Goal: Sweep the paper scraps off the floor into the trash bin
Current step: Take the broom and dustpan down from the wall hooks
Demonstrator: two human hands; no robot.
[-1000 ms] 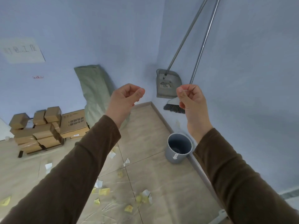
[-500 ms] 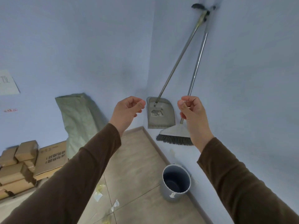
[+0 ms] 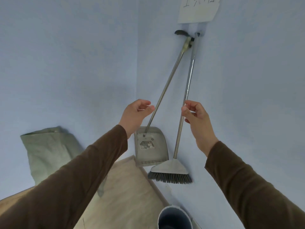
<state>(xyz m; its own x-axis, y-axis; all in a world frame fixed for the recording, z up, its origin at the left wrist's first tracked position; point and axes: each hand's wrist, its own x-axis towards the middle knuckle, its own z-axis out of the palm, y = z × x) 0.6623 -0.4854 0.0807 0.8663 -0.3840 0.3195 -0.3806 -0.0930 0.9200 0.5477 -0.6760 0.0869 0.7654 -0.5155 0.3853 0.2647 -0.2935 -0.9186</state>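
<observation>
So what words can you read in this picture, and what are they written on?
"CLEAN", or close to it: on the worn label of the dustpan hanging on the wall; the last letters are blurred.
Paper sign on the wall above the hooks: handwritten characters, cut off by the picture's top edge, not readable.
Nothing else here carries text.
</observation>
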